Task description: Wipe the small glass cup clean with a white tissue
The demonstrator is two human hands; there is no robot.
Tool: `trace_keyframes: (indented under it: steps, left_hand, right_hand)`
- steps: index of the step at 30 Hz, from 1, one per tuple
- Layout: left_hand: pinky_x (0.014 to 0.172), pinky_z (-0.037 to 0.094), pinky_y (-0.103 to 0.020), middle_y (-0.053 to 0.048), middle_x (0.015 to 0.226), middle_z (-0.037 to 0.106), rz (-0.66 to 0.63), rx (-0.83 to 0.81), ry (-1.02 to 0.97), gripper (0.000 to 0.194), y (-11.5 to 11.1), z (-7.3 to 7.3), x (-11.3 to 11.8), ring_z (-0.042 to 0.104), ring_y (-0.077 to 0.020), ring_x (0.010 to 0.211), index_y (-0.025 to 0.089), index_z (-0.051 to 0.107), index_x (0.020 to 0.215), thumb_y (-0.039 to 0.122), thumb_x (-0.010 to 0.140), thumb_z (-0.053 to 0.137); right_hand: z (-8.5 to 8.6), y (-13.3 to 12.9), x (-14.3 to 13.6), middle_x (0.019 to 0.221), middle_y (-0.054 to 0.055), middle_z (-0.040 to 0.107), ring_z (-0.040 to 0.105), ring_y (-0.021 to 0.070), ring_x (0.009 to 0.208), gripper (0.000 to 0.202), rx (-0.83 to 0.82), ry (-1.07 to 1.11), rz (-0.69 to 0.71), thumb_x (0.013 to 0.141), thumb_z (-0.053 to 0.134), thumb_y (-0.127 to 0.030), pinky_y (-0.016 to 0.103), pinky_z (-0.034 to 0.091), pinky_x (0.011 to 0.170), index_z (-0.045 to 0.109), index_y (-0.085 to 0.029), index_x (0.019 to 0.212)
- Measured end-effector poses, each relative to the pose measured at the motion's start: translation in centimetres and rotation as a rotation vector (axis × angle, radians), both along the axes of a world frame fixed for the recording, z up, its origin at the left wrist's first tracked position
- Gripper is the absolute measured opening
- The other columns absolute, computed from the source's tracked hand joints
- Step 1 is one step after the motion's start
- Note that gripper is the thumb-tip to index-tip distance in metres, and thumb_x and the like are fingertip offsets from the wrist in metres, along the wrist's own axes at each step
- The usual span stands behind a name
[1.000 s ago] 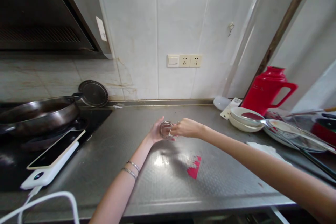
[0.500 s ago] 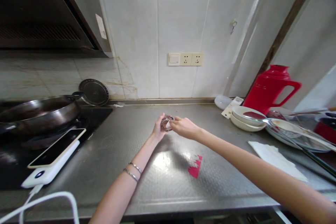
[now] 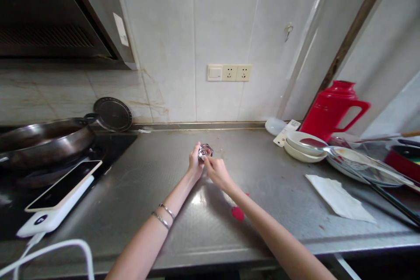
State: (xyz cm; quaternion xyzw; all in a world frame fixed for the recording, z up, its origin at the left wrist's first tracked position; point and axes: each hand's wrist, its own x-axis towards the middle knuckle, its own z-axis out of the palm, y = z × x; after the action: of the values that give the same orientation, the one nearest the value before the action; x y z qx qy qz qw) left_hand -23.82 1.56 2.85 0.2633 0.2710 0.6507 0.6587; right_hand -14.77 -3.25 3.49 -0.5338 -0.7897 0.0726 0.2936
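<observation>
My left hand (image 3: pixel 195 162) is wrapped round a small round object with a shiny silver, foil-like surface (image 3: pixel 206 150) and a brownish inside. It is held above the steel counter. Against the near right edge of that object, my right hand (image 3: pixel 216 171) has its fingers pinched together. Whatever lies between those fingertips is too small to make out. Red cut-paper piece (image 3: pixel 237 213) lies on the counter, partly hidden under my right forearm.
At left, a pan (image 3: pixel 46 142) sits on the black stove beside a phone (image 3: pixel 65 183) on a white power bank. At right stand a red thermos (image 3: pixel 331 109), stacked bowls (image 3: pixel 303 153) and dishes with utensils. A white tissue (image 3: pixel 339 197) lies before them.
My right hand has moved down and left along the rim of the silvery object, and its forearm now covers part of the red paper. The view has shifted slightly.
</observation>
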Motion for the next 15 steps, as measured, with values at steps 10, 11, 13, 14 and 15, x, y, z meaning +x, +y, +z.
trace_keyframes:
  steps: [10, 11, 13, 14, 15]
  left_hand:
    - [0.06, 0.049, -0.027, -0.01, 0.079, 0.072, -0.196, -0.022, -0.09, 0.035, 0.2, 0.5, -0.6, 0.068, -0.0219, 0.073, 0.013, 0.065, 0.085, 0.046, 0.079, 0.058]
    - [0.061, 0.05, -0.029, -0.011, 0.083, 0.072, -0.25, -0.025, -0.098, 0.038, 0.3, 0.6, -1.0, 0.069, -0.0237, 0.076, 0.013, 0.065, 0.087, 0.048, 0.081, 0.055]
    - [0.064, 0.051, -0.034, -0.014, 0.09, 0.071, -0.337, -0.033, -0.11, 0.048, 0.5, 0.8, -1.7, 0.068, -0.026, 0.078, 0.012, 0.065, 0.092, 0.055, 0.083, 0.045]
    - [0.065, 0.052, -0.036, -0.015, 0.091, 0.071, -0.363, -0.037, -0.106, 0.054, 0.7, 0.9, -2.1, 0.068, -0.0265, 0.078, 0.012, 0.065, 0.094, 0.059, 0.084, 0.04]
    - [0.066, 0.052, -0.037, -0.016, 0.091, 0.071, -0.385, -0.045, -0.09, 0.058, 0.9, 1.0, -2.5, 0.068, -0.027, 0.078, 0.011, 0.065, 0.096, 0.061, 0.085, 0.036]
  right_hand:
    - [1.7, 1.4, 3.2, 0.109, 0.011, 0.064, 0.063, 0.0187, 0.091, 0.022, 0.068, -0.326, 0.161, 0.093, 0.043, -0.02, 0.024, 0.043, 0.069, 0.053, -0.017, 0.113]
    - [2.4, 1.5, 3.8, 0.11, 0.011, 0.064, 0.063, 0.0188, 0.09, 0.025, 0.093, -0.401, 0.184, 0.094, 0.042, -0.019, 0.024, 0.042, 0.066, 0.051, -0.018, 0.117]
    - [3.7, 1.7, 5.3, 0.112, 0.009, 0.064, 0.064, 0.0179, 0.087, 0.028, 0.143, -0.533, 0.291, 0.095, 0.04, -0.018, 0.023, 0.041, 0.063, 0.049, -0.021, 0.121]
    - [4.3, 1.8, 5.9, 0.114, 0.008, 0.064, 0.064, 0.0165, 0.084, 0.029, 0.157, -0.591, 0.34, 0.095, 0.039, -0.017, 0.023, 0.04, 0.062, 0.049, -0.022, 0.122]
    - [4.9, 1.8, 6.5, 0.112, 0.007, 0.064, 0.064, 0.0152, 0.079, 0.029, 0.167, -0.653, 0.382, 0.095, 0.038, -0.016, 0.023, 0.04, 0.06, 0.05, -0.022, 0.121]
